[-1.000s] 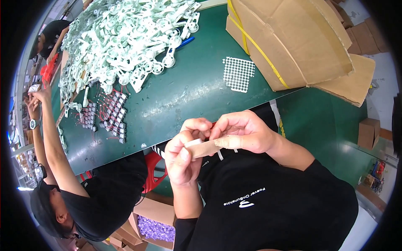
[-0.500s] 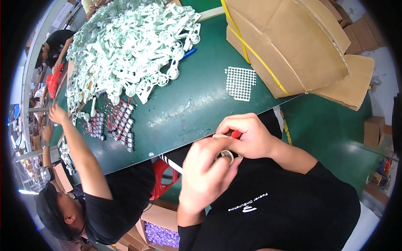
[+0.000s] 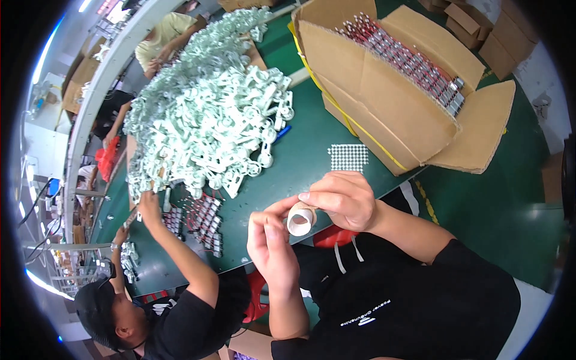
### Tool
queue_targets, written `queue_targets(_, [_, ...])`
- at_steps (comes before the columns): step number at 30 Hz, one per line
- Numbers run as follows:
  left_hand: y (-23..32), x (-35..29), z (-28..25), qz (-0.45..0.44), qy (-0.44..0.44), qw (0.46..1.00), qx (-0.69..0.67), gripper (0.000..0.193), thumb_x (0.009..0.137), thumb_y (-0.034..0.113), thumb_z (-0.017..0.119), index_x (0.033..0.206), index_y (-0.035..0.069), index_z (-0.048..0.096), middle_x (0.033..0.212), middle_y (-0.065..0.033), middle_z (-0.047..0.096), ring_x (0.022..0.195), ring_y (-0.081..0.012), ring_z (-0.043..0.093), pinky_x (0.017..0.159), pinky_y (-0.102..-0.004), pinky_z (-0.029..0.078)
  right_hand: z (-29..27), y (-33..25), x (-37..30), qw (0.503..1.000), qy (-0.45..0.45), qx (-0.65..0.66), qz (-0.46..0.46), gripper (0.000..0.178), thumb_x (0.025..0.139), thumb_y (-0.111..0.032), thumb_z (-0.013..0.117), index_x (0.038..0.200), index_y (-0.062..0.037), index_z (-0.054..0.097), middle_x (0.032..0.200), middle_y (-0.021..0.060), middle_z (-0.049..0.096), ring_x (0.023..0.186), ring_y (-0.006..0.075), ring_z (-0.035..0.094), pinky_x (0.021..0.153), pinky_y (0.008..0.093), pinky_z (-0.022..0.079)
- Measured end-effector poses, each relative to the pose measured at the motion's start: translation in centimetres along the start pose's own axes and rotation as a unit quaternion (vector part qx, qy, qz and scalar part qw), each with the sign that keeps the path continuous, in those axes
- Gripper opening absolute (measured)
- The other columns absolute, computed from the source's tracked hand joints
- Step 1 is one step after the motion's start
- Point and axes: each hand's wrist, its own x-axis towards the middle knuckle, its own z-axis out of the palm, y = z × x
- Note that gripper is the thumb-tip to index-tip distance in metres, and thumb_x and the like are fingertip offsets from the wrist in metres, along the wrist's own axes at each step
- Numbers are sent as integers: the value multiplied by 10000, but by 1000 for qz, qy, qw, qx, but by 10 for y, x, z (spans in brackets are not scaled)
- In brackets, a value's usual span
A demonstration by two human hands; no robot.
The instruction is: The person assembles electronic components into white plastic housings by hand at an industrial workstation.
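A small roll of tape (image 3: 300,219), with a white core and tan outer windings, is held up between my two hands near the table's front edge. On its left side, my left hand (image 3: 275,249) grips it with bent fingers. My right hand (image 3: 343,201) has its thumb and forefinger pinched together at the top of the roll; whether a loose tape end is in that pinch is too small to tell. Beyond my hands, a white perforated sheet (image 3: 348,158) with rows of round holes lies on the green table (image 3: 300,165).
A large heap of pale plastic parts (image 3: 210,120) covers the far left, beside a blue pen (image 3: 284,132). Small blocks with red wires (image 3: 205,225) lie nearer. An open carton (image 3: 372,102) holds similar wired blocks. At left, a co-worker's arm (image 3: 183,252) reaches across the table.
My hands have drawn a little apart, and the roll shows more fully between them. The view has shifted, bringing the carton's contents into sight. The co-worker's hand is now close to the heap.
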Motion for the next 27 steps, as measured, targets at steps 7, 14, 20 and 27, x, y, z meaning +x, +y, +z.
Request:
queue_targets(7, [26,31,6,-101,-107,986,-83,542,1116,389,690,1417,-39,547,1154,-138,714,984,-202,738,855,-332,636,-15,11,27,995,-33,-52,-85,318,895,-121,786,1211,-103,755,889,25,647,655,191,649,549,324,498])
queue_targets(14, [45,27,29,180,-68,904,382,437,952,79,841,1356,-26,713,1185,-187,743,1026,-313,747,931,-384,597,-11,14,29,996,19,-73,-54,226,946,-111,793,1114,30,740,904,123,746,670,269,714,562,375,547])
queue_targets(20, [43,27,28,46,-71,923,375,396,928,196,928,1178,-10,699,1029,-164,772,885,-265,752,813,-361,595,-26,-3,35,995,-55,-86,-14,230,862,-165,879,950,-6,738,831,104,716,653,284,701,564,374,548])
queue_targets(27, [34,23,27,150,-80,837,520,96,1013,39,741,1053,-12,670,917,-184,701,762,-390,689,684,-457,559,-26,-7,27,988,-107,-110,36,130,833,-78,845,825,-55,718,763,62,687,633,260,683,531,377,514])
